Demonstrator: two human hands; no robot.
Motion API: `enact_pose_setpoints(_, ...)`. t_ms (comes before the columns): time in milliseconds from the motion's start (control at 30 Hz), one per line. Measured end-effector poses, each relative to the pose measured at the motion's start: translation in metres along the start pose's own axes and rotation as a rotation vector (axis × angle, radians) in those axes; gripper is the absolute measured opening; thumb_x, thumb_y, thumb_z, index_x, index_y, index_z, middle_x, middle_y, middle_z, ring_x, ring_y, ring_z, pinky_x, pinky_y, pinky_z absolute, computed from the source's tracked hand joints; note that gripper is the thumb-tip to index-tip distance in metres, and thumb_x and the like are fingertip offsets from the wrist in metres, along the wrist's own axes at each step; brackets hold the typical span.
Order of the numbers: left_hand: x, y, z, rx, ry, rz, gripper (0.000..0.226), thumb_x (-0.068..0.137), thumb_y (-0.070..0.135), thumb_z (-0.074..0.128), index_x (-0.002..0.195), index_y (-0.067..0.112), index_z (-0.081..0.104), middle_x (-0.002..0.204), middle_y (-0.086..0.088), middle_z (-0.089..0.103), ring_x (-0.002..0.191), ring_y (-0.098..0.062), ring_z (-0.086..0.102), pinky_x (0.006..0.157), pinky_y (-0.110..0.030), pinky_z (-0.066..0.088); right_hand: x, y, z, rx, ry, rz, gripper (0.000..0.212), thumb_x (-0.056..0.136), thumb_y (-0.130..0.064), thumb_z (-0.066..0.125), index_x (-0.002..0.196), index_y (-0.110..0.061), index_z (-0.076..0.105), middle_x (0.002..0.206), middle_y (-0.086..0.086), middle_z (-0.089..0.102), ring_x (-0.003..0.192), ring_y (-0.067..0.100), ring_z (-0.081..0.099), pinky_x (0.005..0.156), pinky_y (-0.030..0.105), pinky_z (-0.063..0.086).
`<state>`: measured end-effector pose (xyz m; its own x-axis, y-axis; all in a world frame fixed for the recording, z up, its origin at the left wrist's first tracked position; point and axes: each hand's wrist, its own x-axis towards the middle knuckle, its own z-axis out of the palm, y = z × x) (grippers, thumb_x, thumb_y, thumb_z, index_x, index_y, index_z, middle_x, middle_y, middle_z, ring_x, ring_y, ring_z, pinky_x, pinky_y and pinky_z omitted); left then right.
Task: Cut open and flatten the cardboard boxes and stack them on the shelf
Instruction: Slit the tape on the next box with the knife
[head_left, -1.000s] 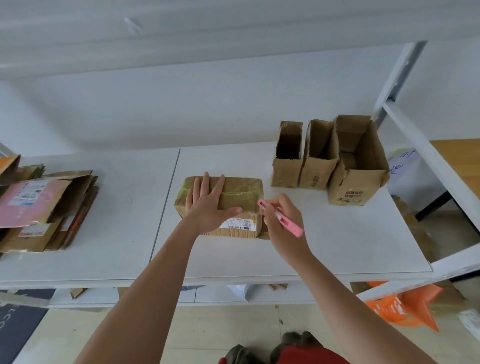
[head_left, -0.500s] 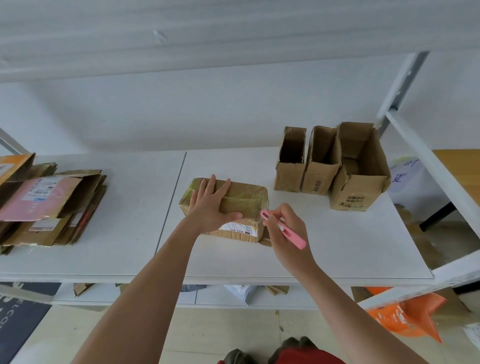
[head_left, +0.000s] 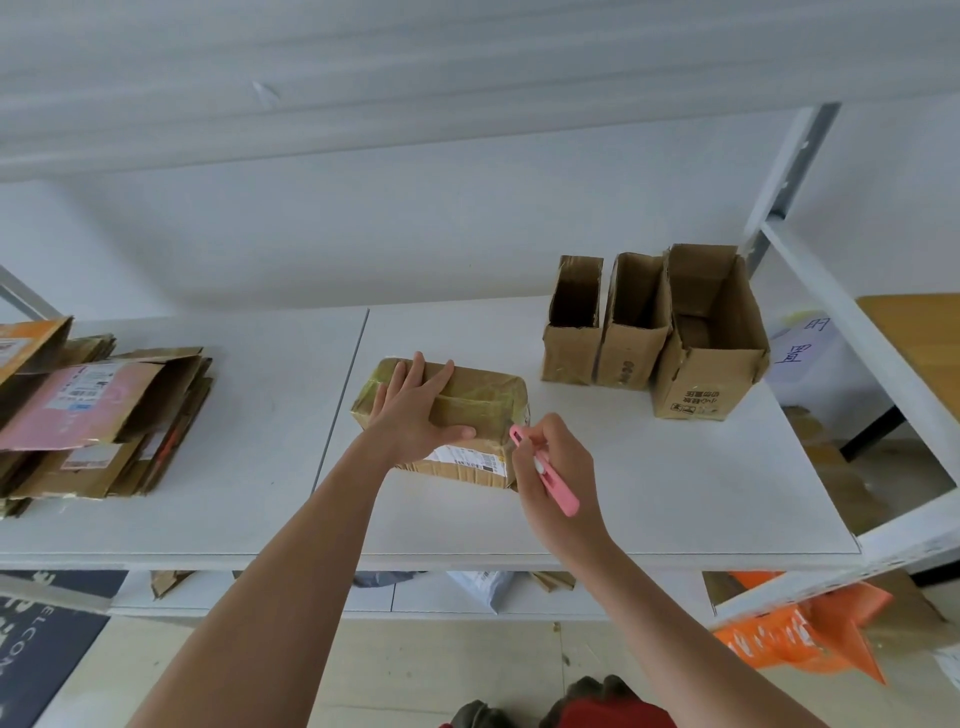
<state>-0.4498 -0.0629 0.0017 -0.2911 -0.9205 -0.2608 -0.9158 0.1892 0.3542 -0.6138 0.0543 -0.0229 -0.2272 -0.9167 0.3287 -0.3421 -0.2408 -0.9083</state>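
On the white shelf (head_left: 649, 499), near its middle, the taped box (head_left: 483, 405) lies flat, much where it was a second ago, though the whole scene has slid a little lower and to the right in the head view. The left hand (head_left: 415, 410) stays flat on the box's top, fingers straight and slightly spread toward 12 o'clock, thumb stretched out toward 3 o'clock along the front edge. The right hand (head_left: 553, 467) keeps its curled fingers pinching the pink cutter (head_left: 545, 470), whose tip now touches the box's right front corner, slightly higher on the box than before. The box is brown cardboard wrapped in glossy yellowish tape, with a white printed label on its near face. At 2 o'clock from it, well apart, three open boxes (head_left: 654, 332) stand upright side by side, touching one another. At 9 o'clock, well apart on the shelf's left panel, lies a stack of flattened boxes (head_left: 98, 421), one pink-faced.
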Motion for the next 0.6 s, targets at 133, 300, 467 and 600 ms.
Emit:
enact_pose_setpoints(133, 0.001, 0.001, -0.001, -0.009, -0.011, -0.018, 0.097, 0.085, 0.055, 0.066, 0.156, 0.036, 0.004, 0.164, -0.001, -0.015, 0.150, -0.022, -0.018, 0.120, -0.044, -0.008, -0.001, -0.002, -0.002, -0.004, -0.002, -0.021, 0.018, 0.097, 0.002, 0.048, 0.080, 0.000, 0.045, 0.065, 0.018, 0.050, 0.056, 0.028, 0.046, 0.053, 0.044, 0.044)
enact_pose_setpoints(300, 0.007, 0.004, -0.002, -0.018, -0.019, -0.046, 0.093, 0.087, 0.057, 0.062, 0.157, 0.035, 0.004, 0.164, -0.001, -0.017, 0.150, -0.022, -0.019, 0.120, -0.044, -0.010, -0.008, 0.004, -0.008, 0.038, 0.010, 0.004, 0.024, 0.096, 0.002, 0.053, 0.077, -0.010, 0.045, 0.061, -0.001, 0.046, 0.055, 0.013, 0.048, 0.048, 0.020, 0.033)
enact_pose_setpoints(467, 0.008, 0.000, 0.001, -0.060, -0.036, -0.058, 0.092, 0.086, 0.060, 0.061, 0.155, 0.040, 0.003, 0.162, 0.005, -0.021, 0.148, -0.016, -0.024, 0.118, -0.041, -0.013, 0.004, 0.036, -0.040, -0.004, 0.181, 0.044, 0.006, 0.098, -0.004, 0.055, 0.096, -0.007, 0.049, 0.070, 0.002, 0.054, 0.051, 0.008, 0.048, 0.044, 0.017, 0.036)
enact_pose_setpoints(600, 0.011, -0.002, 0.003, -0.121, -0.048, -0.082, 0.090, 0.086, 0.060, 0.062, 0.154, 0.045, 0.005, 0.162, 0.011, -0.021, 0.146, -0.010, -0.025, 0.117, -0.038, -0.016, 0.007, 0.089, -0.072, -0.539, 0.054, 0.014, 0.003, 0.093, -0.004, 0.061, 0.094, -0.002, 0.059, 0.077, 0.012, 0.059, 0.069, 0.026, 0.057, 0.056, 0.038, 0.050)
